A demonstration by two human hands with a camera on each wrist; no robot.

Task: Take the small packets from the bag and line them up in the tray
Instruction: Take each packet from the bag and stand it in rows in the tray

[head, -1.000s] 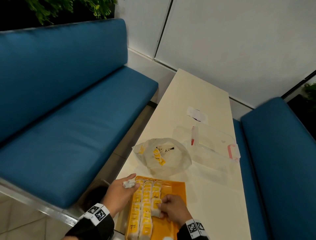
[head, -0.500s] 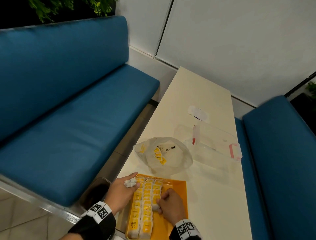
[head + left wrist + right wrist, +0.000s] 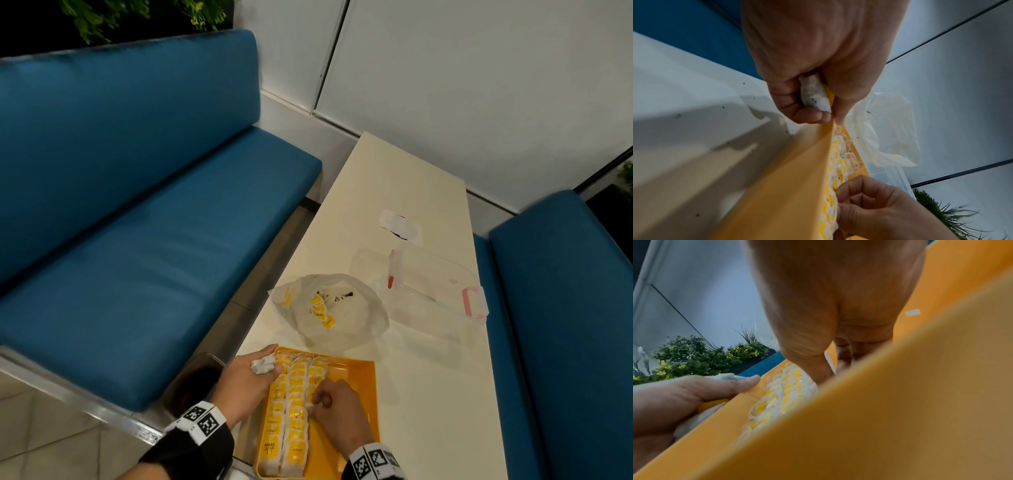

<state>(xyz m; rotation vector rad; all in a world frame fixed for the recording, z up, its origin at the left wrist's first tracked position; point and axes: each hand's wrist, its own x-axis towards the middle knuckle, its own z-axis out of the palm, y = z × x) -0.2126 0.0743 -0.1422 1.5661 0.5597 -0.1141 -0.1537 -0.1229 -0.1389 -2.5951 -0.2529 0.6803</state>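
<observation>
cream worktop [image 3: 394,192] between blue benches, bag [image 3: 342,308] mid-frame, unmoved. lower centre: left hand [image 3: 246,383] still gripping tray [image 3: 356,377] rim, crumpled packet [image 3: 262,364] tucked in fingers. right hand [image 3: 337,411], slid slightly down the packet rows [image 3: 291,411], pinching one.

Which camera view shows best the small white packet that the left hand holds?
The left wrist view: the white packet fills the grip of the left hand, pinched against the orange tray rim. The head view shows it small and crumpled. The right wrist view shows only an edge behind the thumb.
</observation>
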